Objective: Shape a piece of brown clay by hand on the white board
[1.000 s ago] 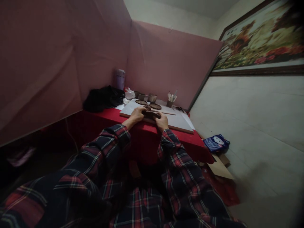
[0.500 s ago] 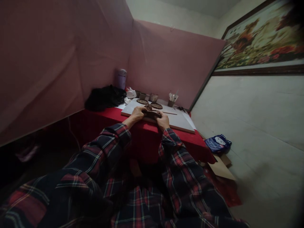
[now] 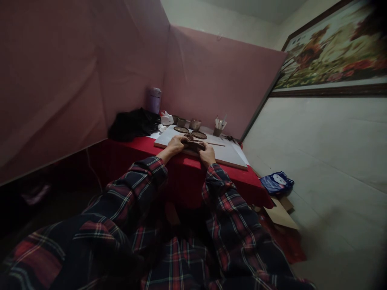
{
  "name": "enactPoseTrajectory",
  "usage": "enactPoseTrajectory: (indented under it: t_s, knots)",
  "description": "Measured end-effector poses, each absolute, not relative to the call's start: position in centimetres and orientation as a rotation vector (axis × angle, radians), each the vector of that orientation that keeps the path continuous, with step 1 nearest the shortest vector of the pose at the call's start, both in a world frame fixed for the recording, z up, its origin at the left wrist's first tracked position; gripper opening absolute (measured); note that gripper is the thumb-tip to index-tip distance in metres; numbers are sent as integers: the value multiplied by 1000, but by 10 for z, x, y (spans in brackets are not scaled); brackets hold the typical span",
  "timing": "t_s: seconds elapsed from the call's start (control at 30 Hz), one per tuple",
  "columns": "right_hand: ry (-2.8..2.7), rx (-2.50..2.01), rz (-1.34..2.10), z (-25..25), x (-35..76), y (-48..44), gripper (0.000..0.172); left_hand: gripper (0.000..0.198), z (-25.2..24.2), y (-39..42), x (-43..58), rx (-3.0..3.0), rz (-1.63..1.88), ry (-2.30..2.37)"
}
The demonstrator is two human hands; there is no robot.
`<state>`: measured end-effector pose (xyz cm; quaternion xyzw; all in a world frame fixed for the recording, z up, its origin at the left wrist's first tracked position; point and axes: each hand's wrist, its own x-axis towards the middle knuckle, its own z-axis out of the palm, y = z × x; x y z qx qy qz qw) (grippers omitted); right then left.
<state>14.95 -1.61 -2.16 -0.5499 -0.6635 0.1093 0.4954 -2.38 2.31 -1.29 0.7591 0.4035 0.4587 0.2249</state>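
Note:
Between my two hands is a dark brown, flat piece that looks like clay [image 3: 194, 146], held over the near edge of a pale board [image 3: 231, 155]. My left hand [image 3: 176, 145] is closed on its left end, and my right hand [image 3: 207, 154] grips the right end. Just behind the piece lies a brown lump [image 3: 189, 136]. Two dark round discs with raised rims, a left disc [image 3: 181, 129] and a right disc [image 3: 198, 135], rest farther back on the board. A thin stick [image 3: 216, 144] lies to the right of the lump.
At the back stand small cups [image 3: 182, 122], a bowl [image 3: 195, 124] and a pot of tools [image 3: 217, 131]. A black bag [image 3: 134, 124] and a purple bottle [image 3: 155, 100] are on the left. Red cloth [image 3: 181, 177] covers the table. A blue packet [image 3: 277, 182] lies at right.
Both hands stay closed on the brown piece, with only a very slight shift in their position. The things on the table have not moved.

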Motion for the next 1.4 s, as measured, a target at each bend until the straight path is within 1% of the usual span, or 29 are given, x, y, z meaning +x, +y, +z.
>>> enactPoseTrajectory:
  t_s: [0.13,0.23,0.3,0.4,0.53,0.73,0.83,0.97,1.1,1.17,1.3,1.4]
  knots:
    - [-1623,-1374,271,-20,148,-17,23,31,-12,23,-24,2099,1250,1107]
    - [-1645,-1362,291,-21,148,-15,27,31,-10,20,-24,2086,1243,1099]
    - [-1630,-1341,293,-22,149,-14,29,34,-10,19,-25,2080,1251,1061]
    - [-1615,-1313,281,-23,151,-13,26,38,-12,23,-25,2072,1264,1040]
    - [-1605,-1321,277,-26,153,-10,23,34,-16,28,-24,2055,1263,1091]
    - [-1591,-1264,332,-27,154,0,26,30,-13,25,-23,2010,1316,991]
    - [-1560,-1278,288,-24,150,-5,28,32,-11,21,-21,2013,1362,1068]
    - [-1609,-1384,259,-19,144,-16,27,37,-8,14,-20,2092,1292,1296]
    - [-1590,-1371,246,-19,144,-19,34,44,-6,12,-22,2154,1280,1245]
    - [-1557,-1357,233,-19,144,-19,32,45,-6,12,-23,2144,1290,1211]
    - [-1572,-1426,194,-17,144,-22,25,38,-9,15,-23,2111,1282,1238]
    - [-1600,-1497,185,-13,142,-26,24,35,-10,17,-22,2119,1270,1260]
